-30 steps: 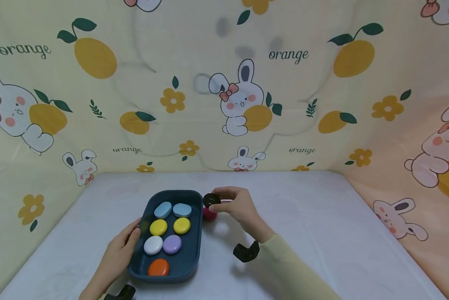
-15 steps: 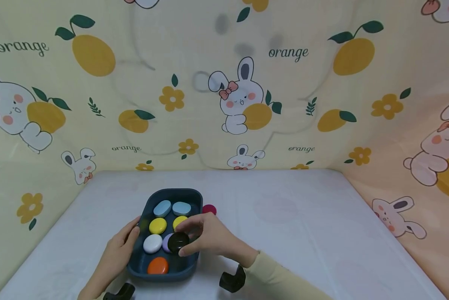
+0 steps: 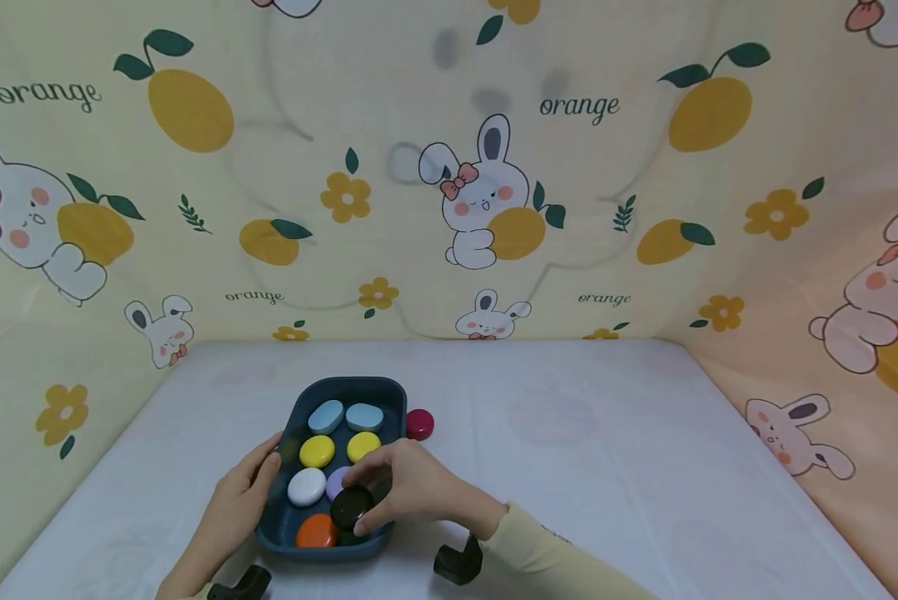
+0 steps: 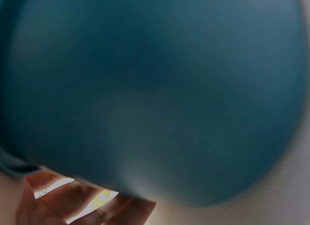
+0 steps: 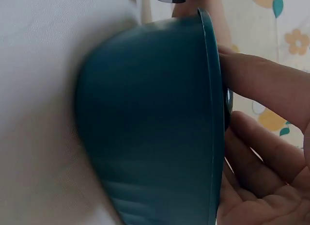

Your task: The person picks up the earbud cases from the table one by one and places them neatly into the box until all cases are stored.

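Observation:
A deep blue rounded tray [image 3: 384, 408] lies on the white table. My left hand [image 3: 234, 500] grips its left side, thumb at the rim; the left wrist view shows fingers [image 4: 68, 198] beyond its wall. My right hand [image 3: 422, 487] pinches a glossy black round piece [image 3: 351, 507] between thumb and fingers, low over the tray's near right part. In the right wrist view only a sliver of the black piece [image 5: 227, 106] shows behind the rim. Inside lie two light blue oval pieces [image 3: 363, 417], two yellow [image 3: 317, 452], a white [image 3: 307, 487], a partly covered purple [image 3: 336, 483] and an orange piece [image 3: 317, 531].
A dark red round piece [image 3: 420, 424] lies on the table just beyond the tray's right edge. A patterned cloth [image 3: 388, 250] with rabbits and oranges rises behind and beside the table. Black wrist mounts [image 3: 459, 560] sit at both wrists.
My right hand has carried the black piece from beside the tray's far right edge to over its near right part, uncovering the dark red piece. My left hand stays at the tray.

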A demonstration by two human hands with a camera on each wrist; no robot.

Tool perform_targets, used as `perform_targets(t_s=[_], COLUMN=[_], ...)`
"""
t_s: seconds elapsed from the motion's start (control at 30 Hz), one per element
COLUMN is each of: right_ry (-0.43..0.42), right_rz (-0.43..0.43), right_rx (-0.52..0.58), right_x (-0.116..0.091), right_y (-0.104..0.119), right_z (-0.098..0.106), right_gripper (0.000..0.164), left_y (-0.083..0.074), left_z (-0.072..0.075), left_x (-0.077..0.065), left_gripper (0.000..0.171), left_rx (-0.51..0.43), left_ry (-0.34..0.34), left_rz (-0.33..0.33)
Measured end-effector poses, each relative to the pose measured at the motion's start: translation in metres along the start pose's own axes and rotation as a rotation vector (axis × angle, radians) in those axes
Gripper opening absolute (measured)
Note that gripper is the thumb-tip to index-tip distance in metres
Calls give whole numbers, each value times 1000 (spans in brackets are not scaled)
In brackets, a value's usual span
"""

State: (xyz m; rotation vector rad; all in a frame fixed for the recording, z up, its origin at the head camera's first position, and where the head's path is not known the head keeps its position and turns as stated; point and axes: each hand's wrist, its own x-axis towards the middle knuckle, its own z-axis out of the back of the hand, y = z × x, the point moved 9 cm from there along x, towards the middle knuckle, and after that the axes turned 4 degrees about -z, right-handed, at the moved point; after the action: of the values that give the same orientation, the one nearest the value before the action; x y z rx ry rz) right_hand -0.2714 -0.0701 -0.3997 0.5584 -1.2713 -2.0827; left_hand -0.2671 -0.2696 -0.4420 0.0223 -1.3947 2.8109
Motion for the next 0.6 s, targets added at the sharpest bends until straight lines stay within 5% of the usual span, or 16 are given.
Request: perform_targets(t_s=[0.4, 0.6], right_ry=[-67, -240], right_rz=[-15, 20], right_rx=[216, 256], right_x=[-2, -6], right_y=[-6, -9], right_z=[11, 45], right_gripper=[30, 29], left_y=[0, -2], left_z=[-1, 0], left_x=[-1, -1], left_gripper=[60, 59], left_rx=[6, 4], left_ry=[-1, -7], left_rz=[10, 2])
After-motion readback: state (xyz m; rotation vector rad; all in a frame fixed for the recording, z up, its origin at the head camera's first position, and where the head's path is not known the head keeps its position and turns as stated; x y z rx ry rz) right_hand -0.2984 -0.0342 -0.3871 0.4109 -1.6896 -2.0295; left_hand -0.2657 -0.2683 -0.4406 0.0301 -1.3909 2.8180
